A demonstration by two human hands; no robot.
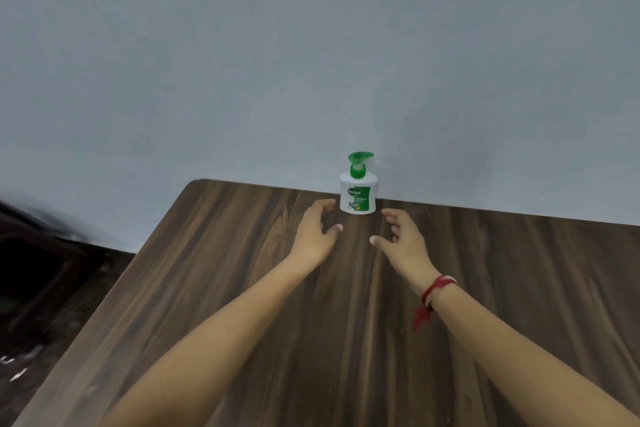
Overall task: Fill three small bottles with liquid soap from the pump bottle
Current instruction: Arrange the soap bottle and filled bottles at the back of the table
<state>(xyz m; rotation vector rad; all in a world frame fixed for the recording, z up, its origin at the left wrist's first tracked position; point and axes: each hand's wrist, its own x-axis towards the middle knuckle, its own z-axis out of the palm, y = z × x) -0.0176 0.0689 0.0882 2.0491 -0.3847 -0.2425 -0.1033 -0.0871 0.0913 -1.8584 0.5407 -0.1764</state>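
Observation:
A white pump bottle (358,193) with a green pump head and green label stands upright at the far edge of the table, against the wall. My left hand (317,232) hovers just left of and in front of the bottle, fingers loosely spread, holding nothing. On the other side my right hand (403,239) mirrors it, thumb and fingers apart, also empty, with a red thread band on the wrist. Neither hand touches the bottle. No small bottles are in view.
The dark wood-grain table (242,305) runs from the wall toward me, with its left edge slanting down to the lower left. A plain pale blue wall (311,62) rises behind. Dark, blurred furniture (41,270) sits on the floor at left.

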